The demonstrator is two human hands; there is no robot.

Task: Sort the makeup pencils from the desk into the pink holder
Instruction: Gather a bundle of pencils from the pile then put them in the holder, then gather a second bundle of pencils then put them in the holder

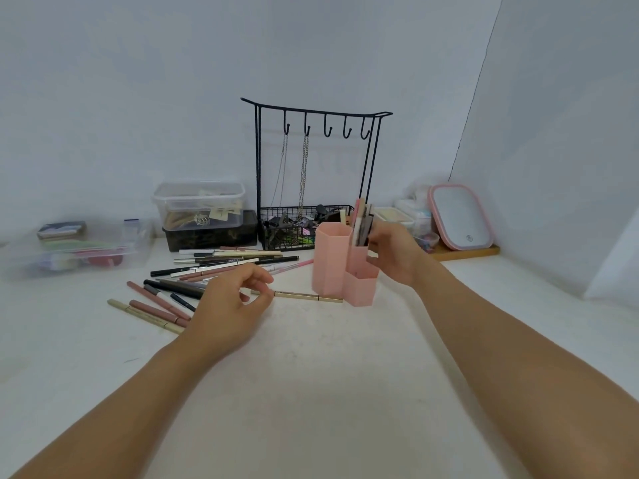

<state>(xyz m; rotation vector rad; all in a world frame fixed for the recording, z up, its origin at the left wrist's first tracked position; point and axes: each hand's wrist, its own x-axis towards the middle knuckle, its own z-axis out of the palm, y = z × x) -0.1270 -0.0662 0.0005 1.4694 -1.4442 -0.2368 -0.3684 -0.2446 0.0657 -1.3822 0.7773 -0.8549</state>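
Observation:
A pink holder (330, 267) with three hexagonal cells stands mid-desk. Several pencils (363, 223) stick up from its back right cell, and my right hand (394, 254) grips them at the cell's rim. A gold pencil (307, 296) lies flat in front of the holder; the thumb and forefinger of my left hand (231, 302) pinch its left end. Several more makeup pencils (221, 262) lie scattered on the desk to the left, some pink-brown (155, 304), some black, some cream.
Behind the holder stands a black wire jewellery stand (311, 160) with chains and a basket of clips. Clear plastic boxes (198, 205) sit at the back left, another (76, 250) at far left. A pink-rimmed mirror (461, 217) leans at the back right.

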